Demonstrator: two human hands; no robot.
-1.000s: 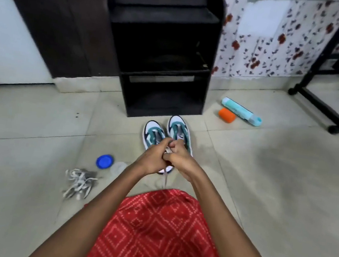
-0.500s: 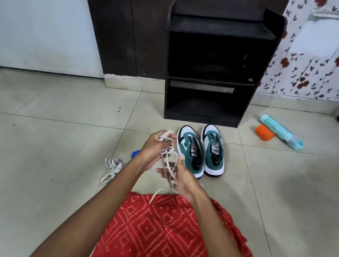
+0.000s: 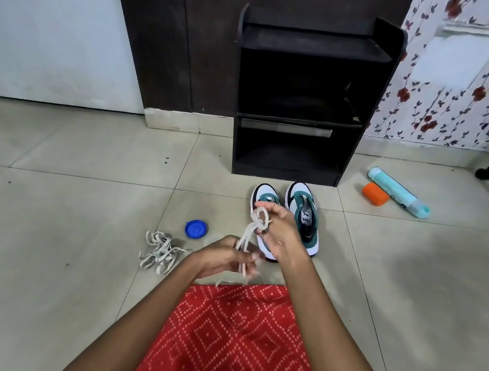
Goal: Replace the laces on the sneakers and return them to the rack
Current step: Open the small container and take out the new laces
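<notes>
You have two sneakers standing side by side on the floor (image 3: 73, 288) just below the frame's middle: the left-hand sneaker (image 3: 262, 194), half hidden behind your hand, and the right-hand sneaker (image 3: 302, 214). Both stand just in front of the rack (image 3: 308, 44), not in it. There is one rack, with a top shelf and two open compartments under it (both are too dark to say what they hold).

Each sneaker's long axis runs up the frame, leaning a little left. The white toes point at the rack and the heels at you.

One white lace (image 3: 260, 219) stretches between your hands, slanting from upper right to lower left. Your right hand (image 3: 282, 231) is over the left-hand sneaker, its fingers (image 3: 276, 215) curled and pinching the looped part of the lace. Your left hand (image 3: 224, 257) is lower and nearer you, its fingers (image 3: 247, 257) loosely bent round the hanging strands. The ends trail onto the red cloth (image 3: 234, 343) at bottom centre.

One heap of laces (image 3: 161, 252) lies on the floor left of your hands; I cannot count the strands. One blue cap (image 3: 196, 229) lies just above it. At right, one orange block (image 3: 375, 194) touches one teal tube (image 3: 398, 192).
</notes>
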